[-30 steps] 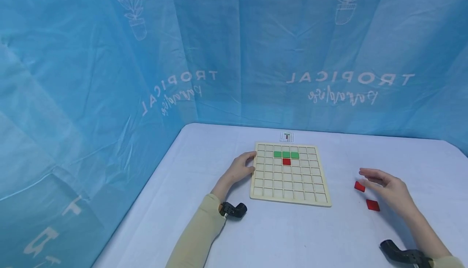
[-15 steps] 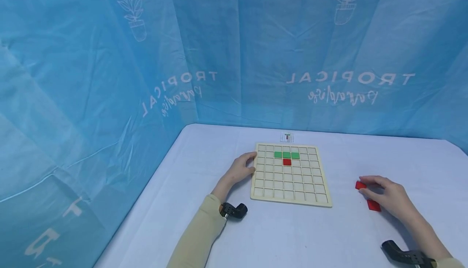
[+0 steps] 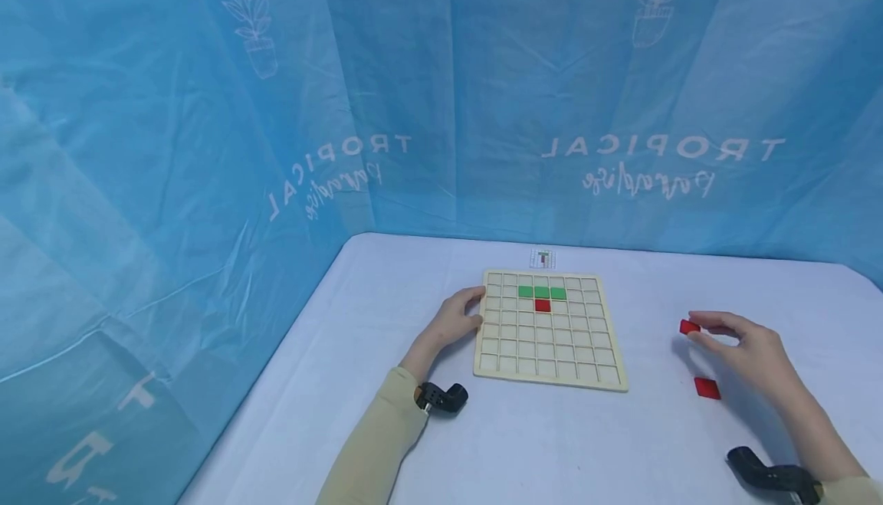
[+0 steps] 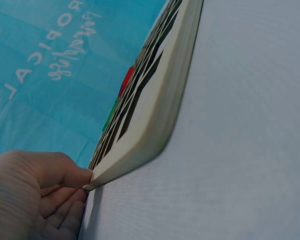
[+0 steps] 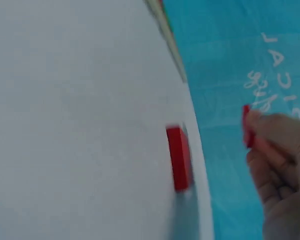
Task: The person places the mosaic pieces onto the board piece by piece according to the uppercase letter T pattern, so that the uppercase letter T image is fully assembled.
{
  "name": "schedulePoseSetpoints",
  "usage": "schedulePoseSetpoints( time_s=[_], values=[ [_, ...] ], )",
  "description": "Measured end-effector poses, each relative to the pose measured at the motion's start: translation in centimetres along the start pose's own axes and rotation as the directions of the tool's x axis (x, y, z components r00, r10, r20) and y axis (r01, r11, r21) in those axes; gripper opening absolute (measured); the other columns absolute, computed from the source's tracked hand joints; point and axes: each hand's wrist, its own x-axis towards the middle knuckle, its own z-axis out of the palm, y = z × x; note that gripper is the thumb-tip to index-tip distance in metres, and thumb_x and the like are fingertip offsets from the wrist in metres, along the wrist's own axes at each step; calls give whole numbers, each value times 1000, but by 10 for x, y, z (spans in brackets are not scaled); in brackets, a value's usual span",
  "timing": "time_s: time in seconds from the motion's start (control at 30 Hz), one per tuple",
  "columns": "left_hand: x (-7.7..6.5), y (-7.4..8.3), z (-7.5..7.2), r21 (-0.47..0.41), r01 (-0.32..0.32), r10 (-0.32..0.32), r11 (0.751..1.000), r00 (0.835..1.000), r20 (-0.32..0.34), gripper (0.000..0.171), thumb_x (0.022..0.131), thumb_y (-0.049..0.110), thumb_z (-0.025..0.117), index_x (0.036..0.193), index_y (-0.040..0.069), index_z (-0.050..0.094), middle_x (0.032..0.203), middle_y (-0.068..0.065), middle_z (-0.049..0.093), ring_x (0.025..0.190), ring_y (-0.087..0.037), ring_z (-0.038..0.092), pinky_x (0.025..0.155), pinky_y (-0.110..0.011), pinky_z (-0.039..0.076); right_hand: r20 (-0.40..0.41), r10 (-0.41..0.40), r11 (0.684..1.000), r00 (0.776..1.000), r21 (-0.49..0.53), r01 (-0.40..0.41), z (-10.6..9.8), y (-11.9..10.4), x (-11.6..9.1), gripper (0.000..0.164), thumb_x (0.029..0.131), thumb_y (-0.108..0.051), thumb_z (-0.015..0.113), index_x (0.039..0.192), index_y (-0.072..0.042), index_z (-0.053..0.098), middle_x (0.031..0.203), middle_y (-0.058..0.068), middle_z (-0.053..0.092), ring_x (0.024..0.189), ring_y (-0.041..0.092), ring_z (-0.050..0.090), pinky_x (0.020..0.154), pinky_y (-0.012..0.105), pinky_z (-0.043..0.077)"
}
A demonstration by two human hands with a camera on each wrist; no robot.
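Head view: the white table (image 3: 552, 444) has its far edge along the blue curtain (image 3: 497, 106); its left edge slants from mid-frame to lower left. The gridded board (image 3: 546, 352) lies just right of centre, below the middle. Between its right rim and my right hand (image 3: 748, 348), at the right of the frame, runs a broad stretch of cloth; another runs from its lower rim to the bottom of the frame. The printed card (image 3: 543, 259) lies just above its top rim.

View comparison: only from the head do I read the layout, three green tiles (image 3: 541, 292) in a row with one placed red tile (image 3: 543, 306) directly under the middle one. Left wrist view adds the board's thickness and a rounded corner. Right wrist view, blurred, shows a side of the loose red tile (image 5: 179, 159), which in the head view lies at lower right, below my right hand.

Grip: right thumb and fingers pinch the lifted red tile (image 3: 688, 326), gap only as wide as the piece; it is off the cloth, shadow beneath. Left hand (image 3: 453, 316): thumb and index apart, tips touching the board's left rim, nothing pinched between them.
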Motion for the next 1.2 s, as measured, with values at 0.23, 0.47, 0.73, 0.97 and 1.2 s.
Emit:
schedulePoseSetpoints(
  time_s=[0.23, 0.47, 0.73, 0.97, 1.2],
  values=[
    [1, -2, -2, 7, -2, 2, 1000, 1000, -4, 57, 88, 4, 57, 142, 4, 40, 144, -10, 41, 134, -23, 35, 110, -33, 29, -31, -72, 996, 997, 52, 73, -8, -27, 26, 44, 88, -28, 68, 124, -4, 60, 115, 19, 62, 103, 31, 51, 66, 4, 40],
    [0, -3, -1, 7, 3, -3, 1000, 1000, -5, 57, 88, 5, 57, 142, 5, 40, 144, -9, 41, 135, -22, 34, 111, -35, 28, 6, -91, 990, 996, 108, 90, 13, -59, 48, 45, 88, -34, 66, 124, -6, 60, 117, 15, 62, 107, 31, 54, 75, 19, 49],
    [1, -4, -1, 14, -5, 5, 1000, 1000, -10, 57, 88, 4, 58, 142, 5, 40, 143, -9, 43, 134, -21, 34, 111, -33, 28, 30, -123, 969, 992, 217, 114, 48, -89, 67, 43, 86, -35, 70, 120, -9, 64, 116, 11, 63, 106, 30, 56, 79, 58, 49],
    [0, -2, -1, 14, -6, 6, 1000, 1000, -5, 56, 88, 4, 58, 142, 5, 41, 143, -9, 42, 134, -22, 34, 111, -34, 29, 78, -183, 944, 980, 293, 153, 77, -110, 76, 44, 86, -35, 69, 118, -5, 64, 115, 13, 64, 105, 33, 57, 86, 59, 46],
    [0, -1, -1, 24, 0, 0, 1000, 1000, 0, 57, 89, 4, 57, 143, 5, 40, 144, -9, 42, 134, -22, 35, 110, -32, 29, 100, -190, 936, 977, 319, 149, 96, -121, 79, 38, 86, -25, 70, 119, -6, 65, 116, 11, 64, 106, 32, 56, 86, 55, 49]
  ],
)
